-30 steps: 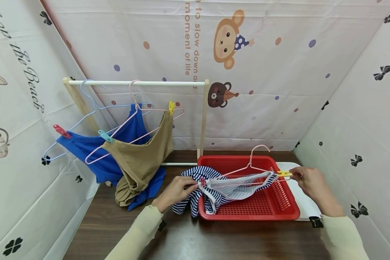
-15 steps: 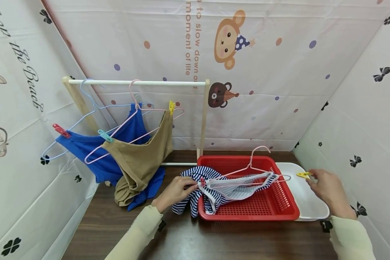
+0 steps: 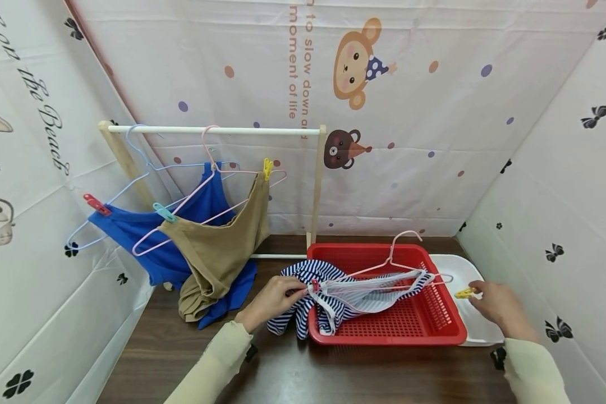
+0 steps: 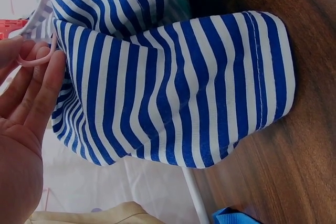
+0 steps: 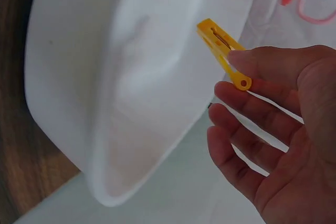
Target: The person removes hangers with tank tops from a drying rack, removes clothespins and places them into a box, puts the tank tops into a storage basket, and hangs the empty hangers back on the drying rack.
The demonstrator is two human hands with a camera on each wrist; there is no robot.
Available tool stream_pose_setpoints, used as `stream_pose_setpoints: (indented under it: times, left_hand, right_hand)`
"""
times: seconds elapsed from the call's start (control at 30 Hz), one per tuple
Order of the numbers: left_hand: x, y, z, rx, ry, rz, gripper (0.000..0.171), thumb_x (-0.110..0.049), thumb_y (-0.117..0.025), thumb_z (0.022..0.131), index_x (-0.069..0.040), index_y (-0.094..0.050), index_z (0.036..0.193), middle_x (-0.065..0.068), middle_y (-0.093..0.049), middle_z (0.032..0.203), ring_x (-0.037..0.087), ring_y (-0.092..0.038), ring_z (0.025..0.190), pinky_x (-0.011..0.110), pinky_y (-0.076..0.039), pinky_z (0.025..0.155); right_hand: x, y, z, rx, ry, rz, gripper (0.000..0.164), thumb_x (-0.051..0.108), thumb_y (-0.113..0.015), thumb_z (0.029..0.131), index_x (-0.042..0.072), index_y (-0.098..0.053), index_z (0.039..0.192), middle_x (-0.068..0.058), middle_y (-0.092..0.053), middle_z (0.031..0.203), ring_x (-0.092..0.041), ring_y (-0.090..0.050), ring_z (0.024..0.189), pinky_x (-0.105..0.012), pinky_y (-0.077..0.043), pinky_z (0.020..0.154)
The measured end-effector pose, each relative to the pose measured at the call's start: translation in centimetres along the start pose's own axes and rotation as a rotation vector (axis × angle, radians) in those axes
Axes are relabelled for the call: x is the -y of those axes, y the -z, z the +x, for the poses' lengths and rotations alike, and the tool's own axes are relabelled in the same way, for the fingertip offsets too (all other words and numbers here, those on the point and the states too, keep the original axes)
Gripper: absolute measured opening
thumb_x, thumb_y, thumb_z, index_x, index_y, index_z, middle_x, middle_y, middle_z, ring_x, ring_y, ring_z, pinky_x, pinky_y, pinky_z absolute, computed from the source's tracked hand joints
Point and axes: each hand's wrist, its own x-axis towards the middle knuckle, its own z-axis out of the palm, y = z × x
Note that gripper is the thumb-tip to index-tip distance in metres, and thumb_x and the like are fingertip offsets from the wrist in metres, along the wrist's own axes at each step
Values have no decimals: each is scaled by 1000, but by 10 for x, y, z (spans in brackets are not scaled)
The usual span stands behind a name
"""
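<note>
My left hand point(image 3: 272, 303) pinches the left end of a pink hanger point(image 4: 37, 61). On the hanger is a navy-and-white striped garment point(image 3: 295, 322), which spills over the left side of a red basket point(image 3: 384, 339). A red clothespin point(image 3: 315, 285) sits at the garment's left end, close to my left fingertips. Its right end has no clothespin, and the hanger's tip sticks out past the basket rim. Between thumb and forefinger, my right hand point(image 3: 502, 308) holds a yellow clothespin point(image 5: 223, 51) over a white tray point(image 3: 449, 264).
To the left stands a rack with a white bar point(image 3: 262, 131). A khaki garment point(image 3: 217, 241) and a blue garment point(image 3: 131, 224) hang there on hangers, clipped with clothespins. Printed cloth walls point(image 3: 262, 50) enclose the wooden table point(image 3: 293, 376).
The yellow clothespin has come off the garment's right end in my right hand. That hand swung right, then down and slightly back left above the tray. My left hand stays put.
</note>
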Motion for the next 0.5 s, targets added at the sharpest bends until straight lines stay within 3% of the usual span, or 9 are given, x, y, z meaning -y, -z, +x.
stream_pose_setpoints:
  times: [0.23,0.5]
  left_hand:
    - [-1,1,-1,-4,-2,-14,12,-16,-69,92,-9,-77,97,1,-76,97,8,-67,83,25,-57,77]
    - [-1,1,-1,-4,22,-26,13,-20,-68,93,-11,-77,98,-1,-76,97,5,-66,82,22,-56,76]
  right_hand:
    - [-1,-17,4,128,-43,54,50,19,-75,83,-11,-59,119,-33,-63,108,-43,-60,91,-53,-55,72]
    - [9,-22,7,195,-54,75,49,16,-76,80,-12,-59,117,-32,-64,106,-40,-62,91,-51,-56,72]
